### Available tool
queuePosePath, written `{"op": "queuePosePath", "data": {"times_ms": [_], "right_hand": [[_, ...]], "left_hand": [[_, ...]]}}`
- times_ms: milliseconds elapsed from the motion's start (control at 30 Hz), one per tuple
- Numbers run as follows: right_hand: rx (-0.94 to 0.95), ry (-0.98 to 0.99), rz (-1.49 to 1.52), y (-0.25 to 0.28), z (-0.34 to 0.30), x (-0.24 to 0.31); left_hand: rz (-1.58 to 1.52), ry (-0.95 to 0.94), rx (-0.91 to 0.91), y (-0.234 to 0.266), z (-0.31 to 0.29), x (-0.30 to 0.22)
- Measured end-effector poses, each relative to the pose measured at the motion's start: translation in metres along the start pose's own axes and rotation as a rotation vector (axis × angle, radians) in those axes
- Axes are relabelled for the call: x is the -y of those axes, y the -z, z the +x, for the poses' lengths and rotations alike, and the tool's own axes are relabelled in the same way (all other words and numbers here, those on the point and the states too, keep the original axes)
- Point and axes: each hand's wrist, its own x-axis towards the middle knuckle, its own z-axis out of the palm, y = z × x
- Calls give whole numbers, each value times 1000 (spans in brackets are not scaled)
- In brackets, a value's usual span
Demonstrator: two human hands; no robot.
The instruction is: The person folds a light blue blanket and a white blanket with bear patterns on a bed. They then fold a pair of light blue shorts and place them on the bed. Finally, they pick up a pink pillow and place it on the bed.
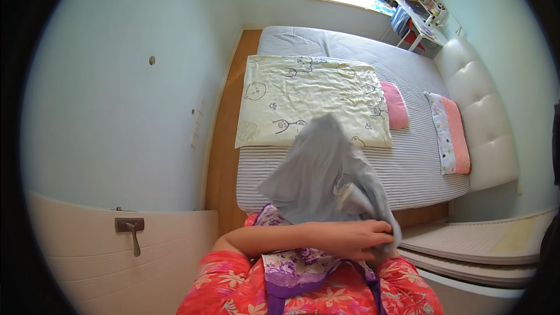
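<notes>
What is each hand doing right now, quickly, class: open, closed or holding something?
Left hand: against the gray cloth, fingers bent; whether its grip is closed cannot be told.
Right hand: hidden from view, so cannot be told.

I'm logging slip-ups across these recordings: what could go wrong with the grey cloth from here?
1. The grey cloth spreads well beyond the left hand, which is at its near right side, so a loose part might slip or drop.
2. A pale bunched part sits among its folds and may stay crumpled.
3. Its near edge is close to the purple-patterned apron, so it could catch there.
</notes>
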Motion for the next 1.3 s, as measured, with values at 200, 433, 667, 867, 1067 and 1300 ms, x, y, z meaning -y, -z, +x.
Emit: {"op": "queuePosePath", "data": {"times_ms": [200,433,667,867,1067,1300], "right_hand": [[38,72,376,28,30,45],[186,135,907,40,112,125],[725,38,827,46,64,139],[1270,-145,654,19,11,101],[1333,-329,567,-17,-6,41],[-245,-392,817,72,-13,-45]], "left_hand": [[-57,344,-481,76,-82,-34],[112,223,-1087,100,-130,-4],[-844,774,-632,74,-131,61],[-1569,621,-444,36,-95,91],[-1602,437,-726,43,-27,89],[-940,480,-879,102,-72,108]]}}
